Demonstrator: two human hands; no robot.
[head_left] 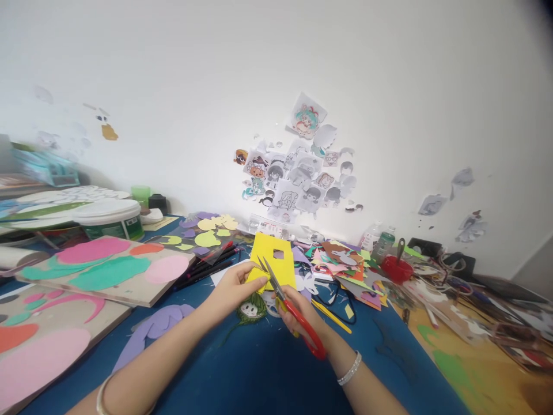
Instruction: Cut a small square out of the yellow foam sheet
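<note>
Over the blue table, my left hand pinches a small piece of yellow paper between thumb and fingers. My right hand grips a pair of scissors with red handles. Their blades are parted and point up and left, close beside the small yellow piece; whether they touch it I cannot tell. Behind both hands lies a larger yellow sheet with a small squarish hole cut in it. Under my hands is a green-haired cartoon cutout, partly covered by my left hand.
Boards with coloured paper shapes and a white tub stand left. Black pens lie beside the yellow sheet. Paper scraps, a yellow stick and a red bowl are right. Drawings hang on the wall.
</note>
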